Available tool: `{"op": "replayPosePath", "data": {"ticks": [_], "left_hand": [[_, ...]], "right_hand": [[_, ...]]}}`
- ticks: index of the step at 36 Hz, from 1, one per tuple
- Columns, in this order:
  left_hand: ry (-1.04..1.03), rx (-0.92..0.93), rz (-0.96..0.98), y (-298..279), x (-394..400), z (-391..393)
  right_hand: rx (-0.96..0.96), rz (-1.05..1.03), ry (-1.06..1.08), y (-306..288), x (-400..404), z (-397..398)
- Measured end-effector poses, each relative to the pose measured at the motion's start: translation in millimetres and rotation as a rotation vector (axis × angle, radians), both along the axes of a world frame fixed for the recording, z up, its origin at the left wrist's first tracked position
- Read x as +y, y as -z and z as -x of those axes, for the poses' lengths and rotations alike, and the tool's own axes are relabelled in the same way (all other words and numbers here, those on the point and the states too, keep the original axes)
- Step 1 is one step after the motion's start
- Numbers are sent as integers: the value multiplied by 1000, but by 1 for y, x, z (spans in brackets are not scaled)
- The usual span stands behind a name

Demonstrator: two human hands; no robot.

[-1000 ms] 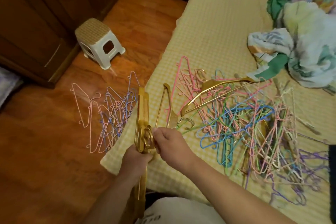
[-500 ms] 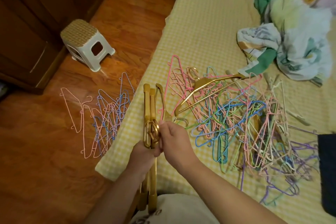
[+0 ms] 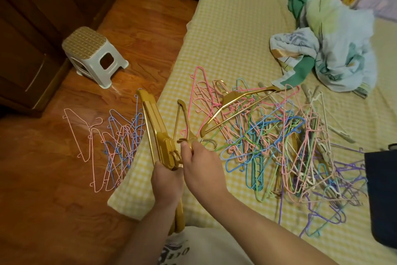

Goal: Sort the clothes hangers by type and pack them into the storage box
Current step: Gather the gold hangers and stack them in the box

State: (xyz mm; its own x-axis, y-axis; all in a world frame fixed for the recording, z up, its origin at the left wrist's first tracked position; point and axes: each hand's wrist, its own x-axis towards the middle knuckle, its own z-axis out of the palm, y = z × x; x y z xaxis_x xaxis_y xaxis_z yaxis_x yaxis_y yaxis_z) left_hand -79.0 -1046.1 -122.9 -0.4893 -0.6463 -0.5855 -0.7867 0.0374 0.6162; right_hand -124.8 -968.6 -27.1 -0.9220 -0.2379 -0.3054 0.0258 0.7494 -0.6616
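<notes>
Hangers cover yellow checked bed; wooden floor.

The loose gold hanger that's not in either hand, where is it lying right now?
In the head view the loose gold hanger lies on the bed, atop the upper-left part of the coloured wire hanger pile, up and right of the right hand.

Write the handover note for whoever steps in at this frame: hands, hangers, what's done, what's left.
Left hand grips the bundle of gold hangers near their hooks. Right hand pinches another gold hanger at its neck, beside the bundle.
One more gold hanger lies on the mixed wire hanger pile on the bed. Pink and blue wire hangers lie on the floor.
Done: gold ones partly gathered.
Left: rest of the sorting, all packing; no storage box clearly in view.
</notes>
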Motion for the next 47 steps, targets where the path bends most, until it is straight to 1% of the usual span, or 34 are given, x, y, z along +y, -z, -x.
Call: {"op": "replayPosePath", "data": {"ticks": [3,6,9,17,19,21,23,25,26,28,29,31,34,36,38,41,44,45,47], "left_hand": [[-37,22,19,-6,7,1],[-82,12,-18,-10,10,0],[-75,25,-64,-11,9,-1],[-29,117,-145,-30,16,-6],[-40,145,-151,-28,18,-9],[-29,105,-146,-19,15,-17],[-53,5,-136,-5,8,-28],[-104,-66,-141,8,-2,-38],[-123,-89,-139,17,-7,-43],[-157,-123,-139,30,-20,-51],[-183,-134,-142,40,-27,-57],[-206,-160,-126,61,-43,-70],[-189,-178,-82,73,-59,-82],[-204,-160,-32,82,-66,-87],[-219,-166,6,87,-70,-88],[-237,-152,5,93,-70,-91],[-250,-125,-31,95,-67,-87],[-254,-119,-65,95,-65,-84],[-287,-71,-138,95,-63,-79]], "right_hand": [[-66,44,176,5,-6,-3],[-97,89,179,9,-6,-7],[-88,103,104,9,1,-6],[57,0,-111,5,5,-12],[58,-17,-163,6,6,-13],[-12,56,-162,10,8,-15],[-177,204,-134,21,11,-16],[-367,300,-24,48,19,-17],[-420,291,42,67,24,-15],[-421,175,114,112,36,-6],[-388,70,96,140,43,3],[-288,-149,18,193,53,30],[-95,-448,-142,239,70,80],[-61,-648,-274,268,70,107],[-61,-773,-346,289,71,122],[11,-835,-360,309,70,131],[91,-803,-318,314,72,131],[102,-738,-275,312,73,131],[66,-483,-159,304,73,131]]}}
